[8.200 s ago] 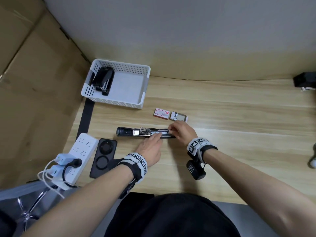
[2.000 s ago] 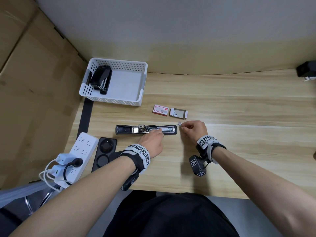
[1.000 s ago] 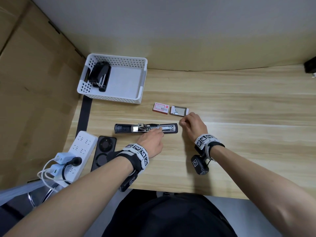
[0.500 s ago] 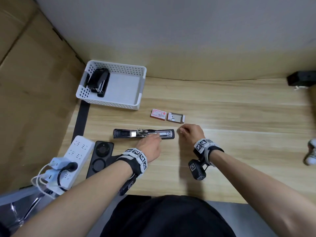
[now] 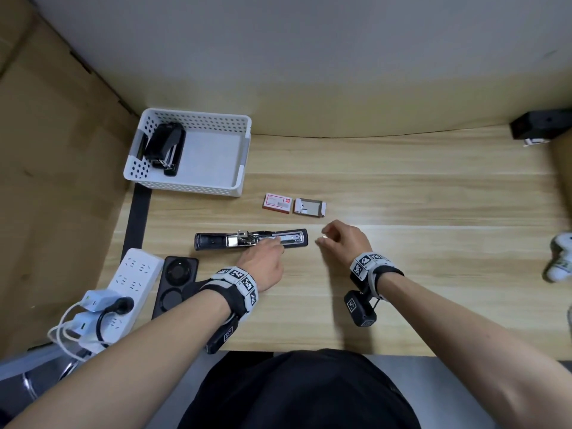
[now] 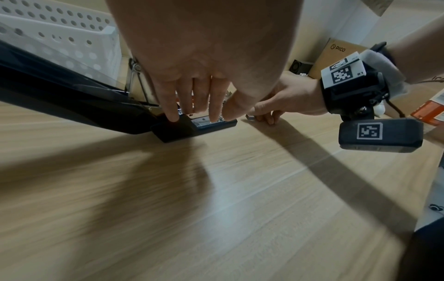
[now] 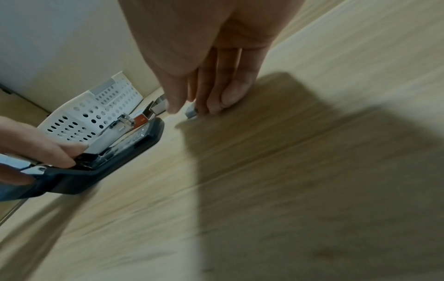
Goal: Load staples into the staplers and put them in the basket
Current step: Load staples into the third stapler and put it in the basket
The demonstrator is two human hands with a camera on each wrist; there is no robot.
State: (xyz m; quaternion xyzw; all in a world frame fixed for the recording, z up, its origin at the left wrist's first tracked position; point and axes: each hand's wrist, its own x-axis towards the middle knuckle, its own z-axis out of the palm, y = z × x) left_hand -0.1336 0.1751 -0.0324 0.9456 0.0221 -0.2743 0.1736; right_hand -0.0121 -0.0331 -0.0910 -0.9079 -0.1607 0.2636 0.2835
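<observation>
A black stapler (image 5: 216, 240) lies opened flat on the wooden table, its metal magazine (image 5: 291, 237) pointing right. My left hand (image 5: 277, 244) presses straight fingers (image 6: 211, 106) down on the stapler (image 6: 173, 131). Just right of the stapler's end, my right hand (image 5: 322, 239) pinches a small strip of staples (image 7: 191, 113) low over the table. Behind them lie a red-and-white staple box (image 5: 277, 203) and its open inner tray (image 5: 309, 207). A white basket (image 5: 213, 159) at the back left holds another black stapler (image 5: 164, 147).
A white power strip (image 5: 133, 274) with plugs and a black device (image 5: 176, 280) lie at the near left. Cardboard (image 5: 46, 150) walls the left side. A black box (image 5: 538, 128) sits at the far right, a white object (image 5: 561, 261) at the right edge.
My right hand left the magazine, went to the staple tray about a second ago, and has come back to the stapler's right end with a small strip. My left hand has stayed on the stapler.
</observation>
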